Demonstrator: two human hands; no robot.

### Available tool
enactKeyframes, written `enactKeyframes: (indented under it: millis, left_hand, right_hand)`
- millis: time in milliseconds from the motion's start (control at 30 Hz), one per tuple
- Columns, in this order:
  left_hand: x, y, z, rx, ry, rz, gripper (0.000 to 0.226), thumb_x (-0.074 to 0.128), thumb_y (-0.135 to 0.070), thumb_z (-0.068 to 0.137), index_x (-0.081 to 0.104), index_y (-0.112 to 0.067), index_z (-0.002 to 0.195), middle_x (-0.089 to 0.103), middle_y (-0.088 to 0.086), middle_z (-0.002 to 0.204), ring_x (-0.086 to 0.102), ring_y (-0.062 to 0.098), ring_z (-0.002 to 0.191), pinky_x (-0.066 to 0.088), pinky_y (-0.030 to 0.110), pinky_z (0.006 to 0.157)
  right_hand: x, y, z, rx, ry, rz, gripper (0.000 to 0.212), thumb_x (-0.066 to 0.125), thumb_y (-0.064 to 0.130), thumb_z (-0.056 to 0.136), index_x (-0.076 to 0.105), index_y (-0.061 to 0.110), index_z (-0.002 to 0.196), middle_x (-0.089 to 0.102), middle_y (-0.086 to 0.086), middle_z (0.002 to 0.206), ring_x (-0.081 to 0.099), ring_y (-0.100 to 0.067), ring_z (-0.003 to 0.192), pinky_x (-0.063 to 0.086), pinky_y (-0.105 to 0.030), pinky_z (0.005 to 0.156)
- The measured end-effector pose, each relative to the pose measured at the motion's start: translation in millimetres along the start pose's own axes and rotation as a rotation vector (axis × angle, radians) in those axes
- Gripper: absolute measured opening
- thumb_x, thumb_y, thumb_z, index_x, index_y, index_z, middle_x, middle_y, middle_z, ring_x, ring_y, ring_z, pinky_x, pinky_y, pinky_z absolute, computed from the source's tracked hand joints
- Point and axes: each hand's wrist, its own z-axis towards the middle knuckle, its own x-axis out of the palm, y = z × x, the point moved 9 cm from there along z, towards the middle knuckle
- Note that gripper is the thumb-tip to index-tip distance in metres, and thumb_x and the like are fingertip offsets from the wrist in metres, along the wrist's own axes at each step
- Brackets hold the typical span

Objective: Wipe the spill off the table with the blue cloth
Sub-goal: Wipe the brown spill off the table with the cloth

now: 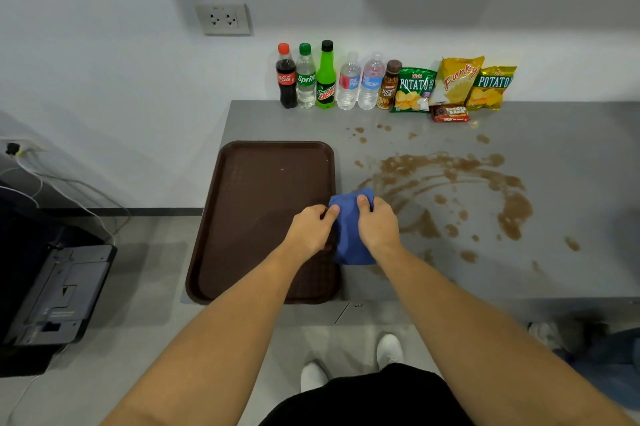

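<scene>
The crumpled blue fabric cloth point(349, 231) is pinched by both hands point(310, 230) point(377, 226); next, the brown liquid spill point(450, 193) at two o'clock on the grey desk point(571, 135) likely needs sweeping.

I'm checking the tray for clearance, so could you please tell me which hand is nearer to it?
Left. The left hand is over the tray's right edge, holding the cloth. The right hand grips the cloth just right of the tray, over the table.

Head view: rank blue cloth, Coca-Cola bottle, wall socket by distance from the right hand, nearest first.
1. blue cloth: gripped by the right hand, at the tray's right edge.
2. Coca-Cola bottle: back of the table, leftmost in the row.
3. wall socket: on the wall, up and left.
</scene>
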Motion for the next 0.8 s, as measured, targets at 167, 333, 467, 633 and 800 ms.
enactKeyframes:
  millis: [167,333,467,633,800]
  left_hand:
    - [2,21,7,-0.087,-0.055,-0.049,0.036,0.047,-0.043,0.108,0.067,-0.017,0.094,0.069,0.002,0.078,0.065,0.015,0.064,0.057,0.024,0.053]
    - [-1,28,14,-0.079,-0.143,-0.043,0.04,0.047,-0.046,0.107,0.07,-0.018,0.091,0.068,-0.001,0.072,0.061,0.012,0.06,0.054,0.028,0.056]
    - [-1,30,22,-0.084,-0.186,-0.046,0.04,0.046,-0.046,0.107,0.071,-0.02,0.09,0.069,-0.001,0.073,0.062,0.013,0.063,0.051,0.03,0.062]
    - [-3,29,31,-0.108,-0.235,-0.089,0.039,0.047,-0.043,0.107,0.071,-0.021,0.086,0.069,-0.003,0.068,0.06,0.009,0.056,0.048,0.027,0.056]
    - [-9,21,36,-0.063,-0.26,0.061,0.039,0.043,-0.046,0.108,0.071,-0.023,0.091,0.072,-0.005,0.074,0.066,0.009,0.067,0.049,0.026,0.064]
  right_hand:
    - [-3,-25,-1,-0.008,0.044,-0.061,0.034,0.043,0.042,0.108,0.058,0.013,0.098,0.056,0.006,0.084,0.056,-0.017,0.083,0.04,-0.032,0.078]
    - [-9,-47,-1,-0.022,0.054,-0.063,0.03,0.045,0.041,0.108,0.053,0.021,0.088,0.055,0.012,0.079,0.058,-0.013,0.078,0.039,-0.029,0.076]
    - [-8,-61,7,-0.013,0.137,-0.243,0.037,0.044,0.044,0.107,0.058,0.011,0.096,0.069,-0.013,0.095,0.065,-0.039,0.099,0.041,-0.036,0.076]
    - [-13,-56,15,-0.122,0.14,-0.616,0.049,0.041,0.052,0.105,0.058,0.009,0.119,0.07,-0.021,0.112,0.066,-0.042,0.103,0.047,-0.041,0.078]
    - [-15,-38,13,-0.289,0.112,-0.84,0.047,0.041,0.052,0.105,0.05,0.01,0.127,0.063,-0.012,0.121,0.065,-0.032,0.105,0.048,-0.036,0.072]
